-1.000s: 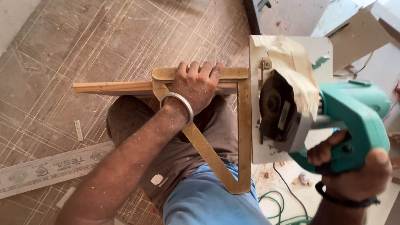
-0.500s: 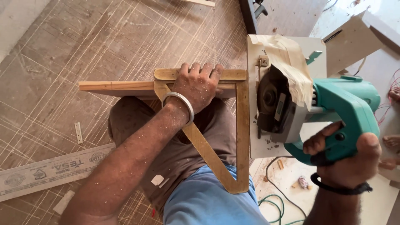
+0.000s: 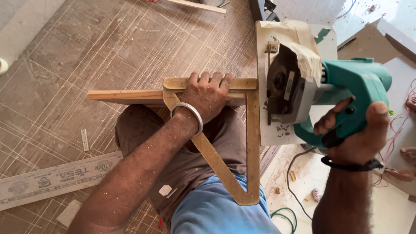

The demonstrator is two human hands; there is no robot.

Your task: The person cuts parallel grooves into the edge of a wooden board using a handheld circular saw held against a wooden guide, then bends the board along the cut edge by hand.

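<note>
My left hand, a metal bangle on its wrist, presses down on a wooden triangular square and the wooden strip beneath it. The square's long arm runs down along the saw's pale base plate. My right hand grips the handle of a teal circular saw, whose blade guard is wrapped in tape. The saw sits just right of the square, at the strip's right end. Sawdust covers both forearms.
The scratched, scored wooden work surface fills the left. A printed board strip lies at lower left. Below are my knee and blue shirt. On the floor to the right lie cables, wood scraps, and another person's feet.
The saw and my right hand have slid slightly down along the square's arm. My left hand stays pressed on the square and strip.
</note>
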